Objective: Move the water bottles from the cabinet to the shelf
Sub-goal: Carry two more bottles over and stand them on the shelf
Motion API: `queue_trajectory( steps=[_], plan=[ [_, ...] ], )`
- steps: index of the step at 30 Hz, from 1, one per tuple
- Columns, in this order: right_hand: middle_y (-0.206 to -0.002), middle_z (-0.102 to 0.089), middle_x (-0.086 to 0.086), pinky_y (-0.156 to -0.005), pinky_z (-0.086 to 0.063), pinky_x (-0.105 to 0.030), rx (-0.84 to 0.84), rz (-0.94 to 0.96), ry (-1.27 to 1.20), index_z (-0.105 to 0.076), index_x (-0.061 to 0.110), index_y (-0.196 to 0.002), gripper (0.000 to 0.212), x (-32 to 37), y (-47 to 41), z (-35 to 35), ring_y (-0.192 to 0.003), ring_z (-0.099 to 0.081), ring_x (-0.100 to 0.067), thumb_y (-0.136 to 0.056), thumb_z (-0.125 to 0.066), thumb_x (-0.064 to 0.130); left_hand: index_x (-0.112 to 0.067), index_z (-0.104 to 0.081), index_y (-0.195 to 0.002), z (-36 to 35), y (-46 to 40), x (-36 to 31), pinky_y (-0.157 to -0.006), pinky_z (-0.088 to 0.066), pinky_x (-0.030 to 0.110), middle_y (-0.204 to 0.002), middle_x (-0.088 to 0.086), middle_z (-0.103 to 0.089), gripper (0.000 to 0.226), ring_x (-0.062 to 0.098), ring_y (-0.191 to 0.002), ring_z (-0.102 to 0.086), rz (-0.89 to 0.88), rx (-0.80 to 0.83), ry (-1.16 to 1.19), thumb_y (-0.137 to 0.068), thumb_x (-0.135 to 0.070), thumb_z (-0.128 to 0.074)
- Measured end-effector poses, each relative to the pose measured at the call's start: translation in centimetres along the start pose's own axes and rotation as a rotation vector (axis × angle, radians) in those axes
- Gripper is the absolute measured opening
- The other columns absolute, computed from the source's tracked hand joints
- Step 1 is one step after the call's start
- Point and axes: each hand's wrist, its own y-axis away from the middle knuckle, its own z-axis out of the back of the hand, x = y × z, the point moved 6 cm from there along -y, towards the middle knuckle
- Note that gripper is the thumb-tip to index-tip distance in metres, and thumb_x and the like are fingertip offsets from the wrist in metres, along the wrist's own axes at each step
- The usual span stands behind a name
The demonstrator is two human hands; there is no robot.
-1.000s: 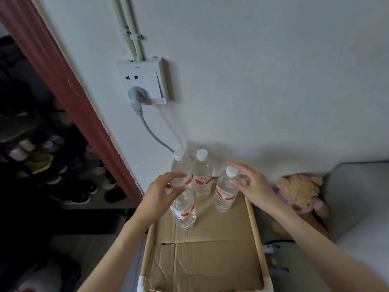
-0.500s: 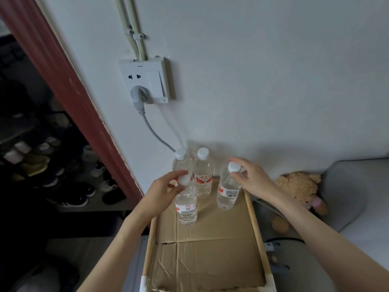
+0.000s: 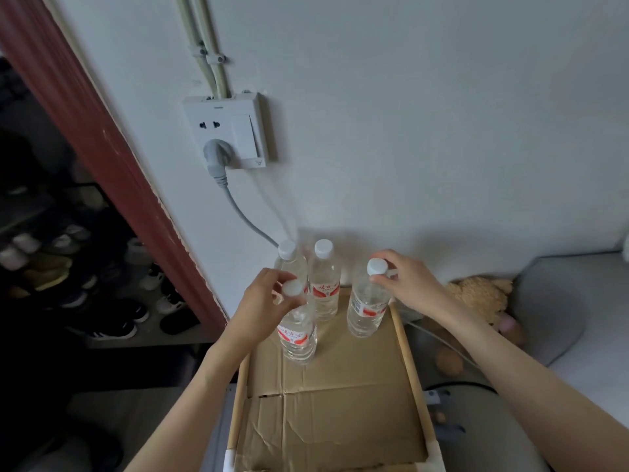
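Cardboard-lined shelf (image 3: 340, 420): left hand (image 3: 258, 301) and right hand (image 3: 405, 284) each gripped a bottle neck by the far edge, likely to steady them upright.

water bottles (image 3: 366, 308): clear glossy plastic, matt white caps, glossy red-and-white labels | cardboard sheet (image 3: 333, 413): brown, matt, creased | frame rail (image 3: 410, 366): pale, wood-like, smooth | wall (image 3: 425, 114): white, matt | socket plate (image 3: 226, 129): smooth white plastic | cable (image 3: 243, 216): grey, smooth | teddy bear (image 3: 483, 296): tan, fuzzy plush
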Motion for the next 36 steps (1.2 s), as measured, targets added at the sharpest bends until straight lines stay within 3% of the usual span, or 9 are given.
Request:
queue_trajectory(
  steps=[5,11,19,29,36],
  plan=[
    [-0.107,-0.062,0.004,-0.082,-0.043,-0.028,-0.108,-0.022,-0.043,-0.057,0.02,-0.109,0.032,-0.1,-0.3,0.2,-0.097,-0.053,-0.011,-0.08,-0.066,0.03,-0.016,-0.053,-0.098,0.0,-0.1,0.5,-0.076,-0.047,0.023,-0.096,-0.004,-0.061,0.033,0.008,-0.088,-0.056,0.064,-0.055,0.028,-0.073,-0.025,-0.074],
    [-0.12,-0.057,0.001,-0.091,-0.043,-0.032,-0.019,-0.071,-0.136,-0.049,0.021,-0.119,0.038,-1.1,0.2,-1.1,-0.112,-0.051,-0.016,-0.084,-0.063,0.028,-0.016,-0.055,-0.1,-0.1,0.2,0.4,-0.082,-0.047,0.028,-0.095,-0.006,-0.062,0.034,0.009,-0.092,-0.057,0.067,-0.075,0.03,-0.073,-0.026,-0.074],
    [-0.117,-0.058,-0.003,-0.088,-0.044,-0.029,-0.058,-0.084,-0.153,-0.049,0.02,-0.12,0.04,-0.7,-2.0,-1.1,-0.107,-0.054,-0.017,-0.083,-0.064,0.028,-0.013,-0.057,-0.101,0.6,-0.1,-0.3,-0.077,-0.043,0.024,-0.092,-0.002,-0.061,0.035,0.014,-0.089,-0.057,0.097,-0.205,-0.007,-0.072,-0.024,-0.075],
    [-0.118,-0.059,0.0,-0.089,-0.04,-0.026,-0.059,-0.039,-0.203,-0.05,0.021,-0.122,0.041,-0.1,-3.8,-2.0,-0.111,-0.052,-0.016,-0.084,-0.063,0.027,-0.018,-0.057,-0.101,0.4,-0.2,0.6,-0.085,-0.051,0.041,-0.097,-0.005,-0.062,0.037,0.01,-0.094,-0.057,0.1,-0.219,0.031,-0.071,-0.028,-0.076],
    [-0.133,-0.048,0.009,-0.103,-0.036,-0.029,-0.05,-0.127,-0.446,-0.042,0.022,-0.133,0.064,-2.3,-3.0,-3.7,-0.123,-0.043,-0.008,-0.077,-0.07,0.03,-0.024,-0.046,-0.118,-0.5,1.2,2.2,-0.091,-0.044,0.029,-0.114,-0.006,-0.049,0.059,0.007,-0.1,-0.052,0.122,-0.233,0.135,-0.068,-0.023,-0.078]
  ],
)
